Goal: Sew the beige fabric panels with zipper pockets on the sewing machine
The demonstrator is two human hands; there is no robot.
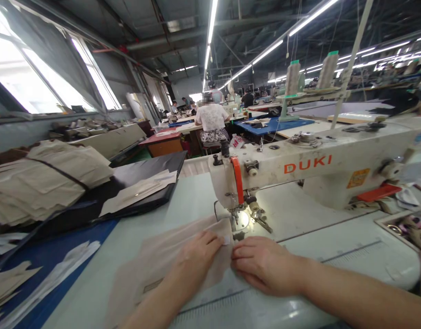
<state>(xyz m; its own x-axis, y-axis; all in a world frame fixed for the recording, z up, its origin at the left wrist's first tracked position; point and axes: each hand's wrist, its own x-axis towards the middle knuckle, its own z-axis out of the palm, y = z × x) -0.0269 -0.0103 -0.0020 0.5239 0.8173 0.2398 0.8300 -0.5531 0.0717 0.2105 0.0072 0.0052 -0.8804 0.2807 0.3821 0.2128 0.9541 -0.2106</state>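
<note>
A thin beige fabric piece (155,256) lies on the pale green sewing table, its far edge close to the needle area of the sewing machine (236,210). My left hand (198,256) rests on the fabric with bent fingers pressed together, fingertips at a small white tag (226,240). At the right edge of the cloth, my right hand (256,262) has its fingers curled and closed on that edge; the thumb is mostly hidden. Both hands sit just in front of the presser foot, and the lamp lights the metal plate there.
Stacked beige pieces tied with a dark band (49,178) stand at left. Cut pieces (140,189) lie on a black board, white strips (70,269) on blue material. A tray of small parts (405,228) is at right. A seated person (212,116) works ahead.
</note>
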